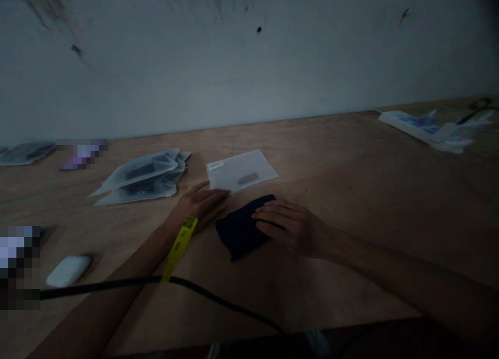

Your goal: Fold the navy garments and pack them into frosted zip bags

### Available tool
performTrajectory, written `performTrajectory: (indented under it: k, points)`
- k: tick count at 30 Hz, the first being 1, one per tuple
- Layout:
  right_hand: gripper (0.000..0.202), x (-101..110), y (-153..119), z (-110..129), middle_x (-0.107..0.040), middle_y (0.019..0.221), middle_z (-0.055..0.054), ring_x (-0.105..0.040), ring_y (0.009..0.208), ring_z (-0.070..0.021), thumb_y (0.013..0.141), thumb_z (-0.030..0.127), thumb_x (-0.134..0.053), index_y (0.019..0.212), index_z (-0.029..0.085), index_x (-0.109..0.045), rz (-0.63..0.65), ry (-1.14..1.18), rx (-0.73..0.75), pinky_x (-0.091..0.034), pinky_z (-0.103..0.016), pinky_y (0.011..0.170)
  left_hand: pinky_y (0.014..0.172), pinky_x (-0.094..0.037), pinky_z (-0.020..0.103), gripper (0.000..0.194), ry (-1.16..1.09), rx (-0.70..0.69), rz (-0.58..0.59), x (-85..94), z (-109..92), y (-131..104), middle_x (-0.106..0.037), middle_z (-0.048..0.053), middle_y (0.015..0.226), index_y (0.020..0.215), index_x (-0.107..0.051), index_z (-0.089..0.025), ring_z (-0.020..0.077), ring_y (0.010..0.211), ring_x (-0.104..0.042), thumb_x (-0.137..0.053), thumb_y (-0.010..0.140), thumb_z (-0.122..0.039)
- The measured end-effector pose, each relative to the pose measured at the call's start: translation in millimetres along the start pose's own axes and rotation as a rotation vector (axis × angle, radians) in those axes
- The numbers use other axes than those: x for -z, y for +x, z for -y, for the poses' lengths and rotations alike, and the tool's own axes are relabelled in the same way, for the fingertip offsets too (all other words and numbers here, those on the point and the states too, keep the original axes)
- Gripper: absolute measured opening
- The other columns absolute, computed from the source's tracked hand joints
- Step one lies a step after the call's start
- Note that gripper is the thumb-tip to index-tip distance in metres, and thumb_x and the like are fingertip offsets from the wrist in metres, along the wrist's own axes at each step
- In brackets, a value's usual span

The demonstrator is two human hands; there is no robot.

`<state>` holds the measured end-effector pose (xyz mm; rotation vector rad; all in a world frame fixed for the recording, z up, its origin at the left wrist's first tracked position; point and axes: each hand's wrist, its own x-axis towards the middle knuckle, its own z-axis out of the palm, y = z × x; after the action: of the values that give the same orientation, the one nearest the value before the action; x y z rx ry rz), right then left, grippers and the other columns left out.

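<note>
A folded dark navy cloth lies on the wooden table in front of me. My right hand rests on the cloth's right side, fingers stretched out over it and not wrapped round. Just left of the cloth, my left hand lies low over the table with its fingers extended toward the near edge of a flat whitish plastic bag. This bag has a small label at its upper left corner and a printed patch. Whether the left fingertips touch the bag, I cannot tell.
Frosted bags with dark contents lie stacked to the left, with another bag farther off. A white rounded case sits near left. A black cable with a yellow tag crosses the foreground. White plastic packaging lies far right, before the wall.
</note>
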<state>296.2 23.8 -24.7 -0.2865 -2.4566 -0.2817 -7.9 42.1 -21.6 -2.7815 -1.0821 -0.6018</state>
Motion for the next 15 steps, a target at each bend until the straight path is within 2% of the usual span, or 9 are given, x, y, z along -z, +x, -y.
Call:
performTrajectory:
  k: [3, 5, 7, 9, 12, 15]
  points:
    - [0.010, 0, 1, 6, -0.075, 0.109, -0.007, -0.069, 0.104, -0.0179, 0.092, 0.013, -0.061, 0.097, 0.014, -0.069, -0.052, 0.042, 0.085, -0.058, -0.036, 0.093, 0.103, -0.053, 0.043, 0.025, -0.017, 0.024, -0.121, -1.7, -7, -1, -0.076, 0.003, 0.096, 0.117, -0.067, -0.019, 0.0176, 0.091, -0.073, -0.054, 0.101, -0.033]
    - [0.008, 0, 2, 13, -0.075, 0.110, -0.007, -0.070, 0.104, -0.0169, 0.091, 0.015, -0.062, 0.096, 0.015, -0.069, -0.074, 0.060, 0.114, -0.059, -0.034, 0.093, 0.094, -0.059, 0.039, 0.026, -0.042, 0.089, -0.128, -3.2, -11, -3, -0.075, 0.006, 0.100, 0.116, -0.068, -0.018, 0.0193, 0.094, -0.073, -0.055, 0.100, -0.035]
    - [0.008, 1, 3, 20, -0.075, 0.111, -0.007, -0.070, 0.104, -0.0167, 0.091, 0.016, -0.062, 0.095, 0.016, -0.069, -0.080, 0.070, 0.122, -0.059, -0.034, 0.093, 0.091, -0.061, 0.037, 0.029, -0.072, 0.112, -0.093, -4.8, -13, -4, -0.072, 0.009, 0.115, 0.118, -0.067, -0.017, 0.0215, 0.103, -0.072, -0.056, 0.099, -0.035]
    - [0.008, 2, 4, 23, -0.075, 0.110, -0.007, -0.071, 0.103, -0.0170, 0.091, 0.017, -0.063, 0.095, 0.016, -0.070, -0.074, 0.073, 0.127, -0.059, -0.034, 0.092, 0.094, -0.061, 0.038, 0.031, -0.092, 0.084, -0.068, -5.8, -13, -4, -0.069, 0.011, 0.123, 0.120, -0.067, -0.017, 0.0229, 0.108, -0.070, -0.058, 0.098, -0.036]
    - [0.008, 4, 5, 24, -0.076, 0.110, -0.007, -0.071, 0.102, -0.0163, 0.090, 0.017, -0.064, 0.096, 0.017, -0.070, -0.057, 0.084, 0.103, -0.060, -0.032, 0.091, 0.098, -0.059, 0.042, 0.033, -0.097, 0.029, -0.063, -5.3, -13, -3, -0.071, 0.012, 0.121, 0.119, -0.068, -0.016, 0.0253, 0.112, -0.069, -0.063, 0.095, -0.037]
    - [0.009, 4, 5, 22, -0.075, 0.111, -0.007, -0.071, 0.105, -0.0167, 0.090, 0.017, -0.064, 0.097, 0.016, -0.070, -0.034, 0.083, 0.108, -0.059, -0.033, 0.093, 0.098, -0.059, 0.039, 0.025, -0.111, -0.029, -0.058, -2.5, -16, 0, -0.072, 0.010, 0.119, 0.115, -0.070, -0.016, 0.0230, 0.111, -0.070, -0.057, 0.099, -0.029]
